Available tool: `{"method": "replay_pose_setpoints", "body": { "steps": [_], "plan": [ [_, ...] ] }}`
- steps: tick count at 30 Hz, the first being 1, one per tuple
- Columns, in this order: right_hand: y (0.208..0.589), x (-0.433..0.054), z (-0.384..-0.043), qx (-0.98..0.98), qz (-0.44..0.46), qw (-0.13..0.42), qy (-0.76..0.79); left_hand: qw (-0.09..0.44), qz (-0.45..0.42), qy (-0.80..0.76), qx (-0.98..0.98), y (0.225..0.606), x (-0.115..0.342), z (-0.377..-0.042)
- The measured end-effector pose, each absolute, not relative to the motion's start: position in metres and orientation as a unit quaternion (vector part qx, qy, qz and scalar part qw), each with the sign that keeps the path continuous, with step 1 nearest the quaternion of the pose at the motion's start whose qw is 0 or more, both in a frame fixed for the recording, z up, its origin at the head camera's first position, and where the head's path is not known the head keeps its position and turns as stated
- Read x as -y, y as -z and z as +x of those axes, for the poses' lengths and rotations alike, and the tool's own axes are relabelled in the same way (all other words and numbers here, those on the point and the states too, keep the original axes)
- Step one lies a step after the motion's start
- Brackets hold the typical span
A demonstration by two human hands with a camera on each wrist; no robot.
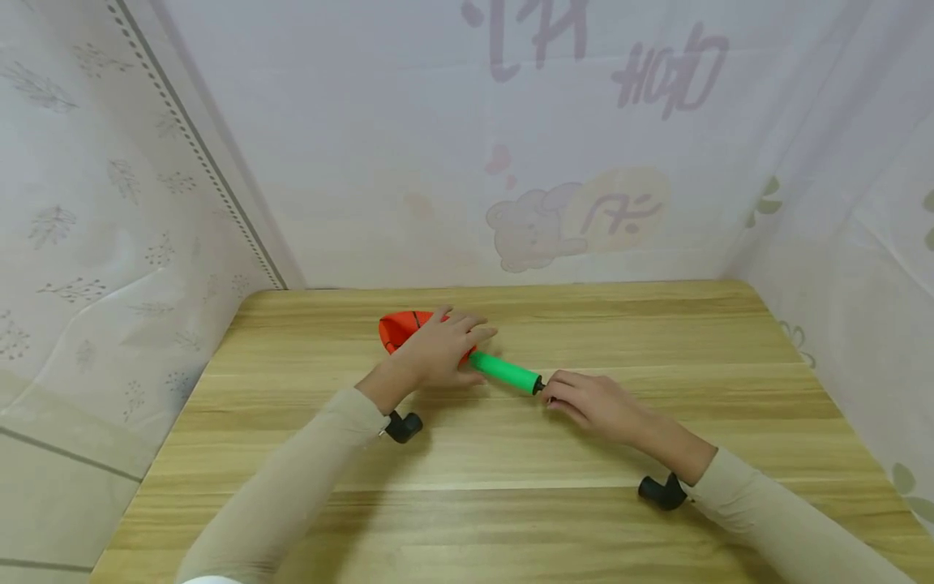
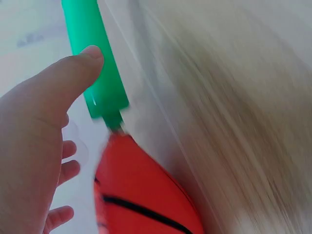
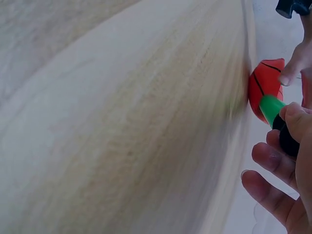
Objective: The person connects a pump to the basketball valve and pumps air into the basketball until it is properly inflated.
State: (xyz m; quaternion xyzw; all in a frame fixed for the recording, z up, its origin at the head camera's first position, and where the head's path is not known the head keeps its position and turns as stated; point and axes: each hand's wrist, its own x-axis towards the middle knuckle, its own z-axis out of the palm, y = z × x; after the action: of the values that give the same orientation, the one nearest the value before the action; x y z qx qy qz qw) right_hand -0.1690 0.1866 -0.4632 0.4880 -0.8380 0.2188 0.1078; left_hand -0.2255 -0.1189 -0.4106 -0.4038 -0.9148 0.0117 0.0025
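Observation:
A limp, partly deflated orange-red ball [image 1: 397, 328] with black lines, like a basketball, lies toward the back of the table. Joined to it is a green hand pump [image 1: 507, 373], whose narrow nozzle end meets the ball in the left wrist view. My left hand [image 1: 441, 349] is over the ball and the pump's front end, fingers extended and spread. Its thumb [image 2: 83, 66] lies across the green barrel in the left wrist view. With curled fingers, my right hand [image 1: 594, 404] grips the pump's black handle [image 3: 287, 141] at the other end; the hand covers much of that handle.
The wood-grain table [image 1: 503, 519] runs back to a pale printed curtain [image 1: 379, 162], with more curtain at both sides. A black wrist camera [image 1: 404, 427] hangs below the left wrist, and another camera [image 1: 662, 491] below the right.

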Motion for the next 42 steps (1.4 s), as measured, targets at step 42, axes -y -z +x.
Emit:
{"method": "replay_pose_setpoints", "body": {
  "steps": [42],
  "plan": [
    [0.462, -0.181, -0.166, 0.803, 0.526, 0.163, -0.227, 0.096, -0.482, 0.054, 0.869, 0.452, 0.073, -0.187]
  ]
}}
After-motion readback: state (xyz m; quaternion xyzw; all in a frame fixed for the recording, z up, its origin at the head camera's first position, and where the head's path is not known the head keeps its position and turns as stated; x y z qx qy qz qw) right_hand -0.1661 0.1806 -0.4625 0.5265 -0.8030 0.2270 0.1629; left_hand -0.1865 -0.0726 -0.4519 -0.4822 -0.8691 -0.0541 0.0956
